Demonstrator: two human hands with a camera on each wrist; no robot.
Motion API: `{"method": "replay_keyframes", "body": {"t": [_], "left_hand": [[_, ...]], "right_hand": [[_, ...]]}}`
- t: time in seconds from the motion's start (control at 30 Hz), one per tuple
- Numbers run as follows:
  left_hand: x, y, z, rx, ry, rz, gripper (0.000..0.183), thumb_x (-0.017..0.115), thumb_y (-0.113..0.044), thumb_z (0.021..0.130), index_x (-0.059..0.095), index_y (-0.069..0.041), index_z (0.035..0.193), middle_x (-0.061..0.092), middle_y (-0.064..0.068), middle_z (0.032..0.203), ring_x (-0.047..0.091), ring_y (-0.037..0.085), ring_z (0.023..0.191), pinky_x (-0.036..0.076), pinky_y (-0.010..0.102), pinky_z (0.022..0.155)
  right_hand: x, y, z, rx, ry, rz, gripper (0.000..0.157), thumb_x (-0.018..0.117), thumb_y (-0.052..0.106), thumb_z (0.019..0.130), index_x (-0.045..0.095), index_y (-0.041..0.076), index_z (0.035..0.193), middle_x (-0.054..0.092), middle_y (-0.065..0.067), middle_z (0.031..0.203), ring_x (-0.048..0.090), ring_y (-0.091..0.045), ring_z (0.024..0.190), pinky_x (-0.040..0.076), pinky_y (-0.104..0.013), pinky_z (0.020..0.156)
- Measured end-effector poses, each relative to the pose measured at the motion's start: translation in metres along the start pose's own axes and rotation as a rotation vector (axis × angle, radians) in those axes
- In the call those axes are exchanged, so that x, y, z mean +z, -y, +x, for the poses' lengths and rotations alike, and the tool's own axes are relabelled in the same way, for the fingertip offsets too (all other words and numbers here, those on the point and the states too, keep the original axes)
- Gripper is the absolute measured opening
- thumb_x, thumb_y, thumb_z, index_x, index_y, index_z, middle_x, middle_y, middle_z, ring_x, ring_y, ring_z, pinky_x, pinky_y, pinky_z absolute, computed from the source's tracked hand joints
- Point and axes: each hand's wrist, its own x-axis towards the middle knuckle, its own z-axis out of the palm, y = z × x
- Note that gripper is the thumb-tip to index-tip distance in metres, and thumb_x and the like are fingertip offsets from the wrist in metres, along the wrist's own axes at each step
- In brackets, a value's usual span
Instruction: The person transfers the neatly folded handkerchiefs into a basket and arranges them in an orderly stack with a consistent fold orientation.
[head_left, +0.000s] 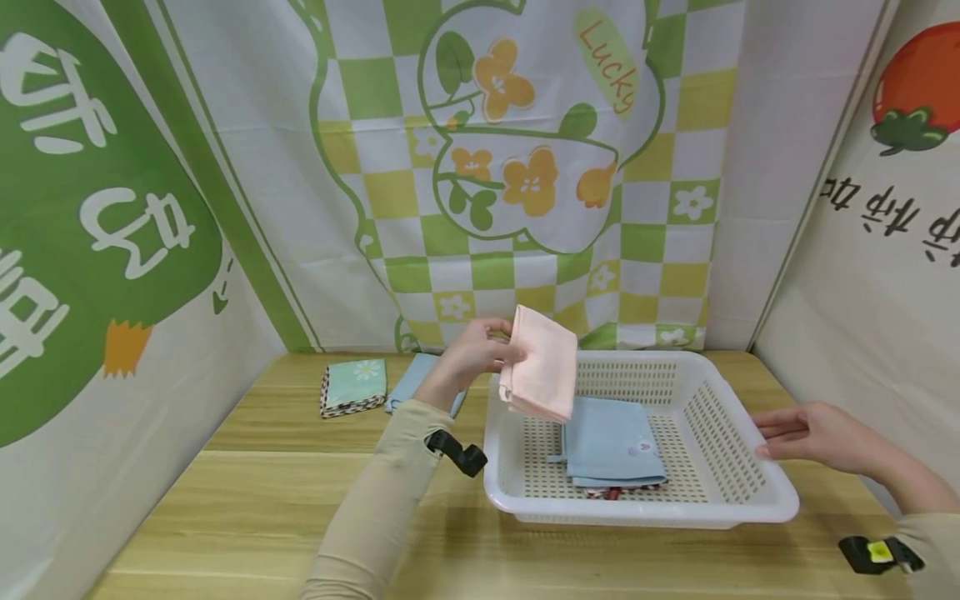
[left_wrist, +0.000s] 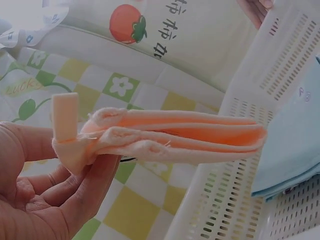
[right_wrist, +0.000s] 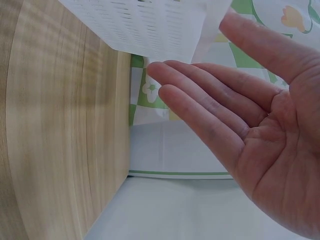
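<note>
My left hand [head_left: 474, 357] pinches a folded peach towel [head_left: 546, 364] by its edge, above the left part of a white plastic basket [head_left: 641, 512]. In the left wrist view, the stacked folds of the peach towel [left_wrist: 185, 137] and its small loop stick out past the thumb and fingers. Inside the basket lies a folded light blue towel [head_left: 611, 442], over another cloth with a red patterned edge. My right hand [head_left: 832, 437] is at the basket's right side, fingers straight; in the right wrist view the palm [right_wrist: 270, 145] holds nothing.
On the wooden table [head_left: 300, 500], left of the basket, lie a folded mint-green towel [head_left: 354, 383] with a checked edge and a blue towel [head_left: 412, 379], partly behind my left hand. Printed cloth hangings [head_left: 540, 275] stand close at the back and both sides.
</note>
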Motion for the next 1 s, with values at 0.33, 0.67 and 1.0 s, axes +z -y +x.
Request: {"method": "replay_keyframes", "body": {"t": [0.33, 0.67, 1.0], "left_hand": [[0.011, -0.002, 0.004, -0.014, 0.025, 0.026, 0.019, 0.068, 0.000, 0.081, 0.059, -0.001, 0.098, 0.061, 0.013, 0.098, 0.064, 0.018, 0.079, 0.057, 0.035, 0.075], [0.023, -0.003, 0.014, -0.030, 0.043, 0.026, 0.021, 0.068, 0.001, 0.081, 0.059, -0.001, 0.100, 0.062, 0.010, 0.093, 0.062, 0.018, 0.079, 0.057, 0.034, 0.075], [0.034, -0.002, 0.021, -0.020, 0.081, -0.013, 0.019, 0.066, 0.005, 0.078, 0.059, 0.001, 0.095, 0.061, 0.007, 0.087, 0.061, 0.016, 0.077, 0.056, 0.031, 0.073]], "right_hand": [[0.000, 0.000, 0.000, 0.002, 0.005, 0.008, 0.054, 0.066, 0.025, 0.089, 0.053, -0.014, 0.124, 0.066, -0.023, 0.112, 0.063, 0.005, 0.087, 0.053, -0.020, 0.069], [0.000, 0.000, 0.000, -0.003, 0.001, 0.012, 0.054, 0.066, 0.025, 0.089, 0.053, -0.014, 0.124, 0.067, -0.023, 0.111, 0.063, 0.006, 0.087, 0.053, -0.019, 0.069], [0.001, -0.001, 0.000, -0.012, 0.003, 0.021, 0.053, 0.066, 0.024, 0.090, 0.053, -0.015, 0.124, 0.067, -0.023, 0.110, 0.063, 0.005, 0.086, 0.053, -0.020, 0.069]]}}
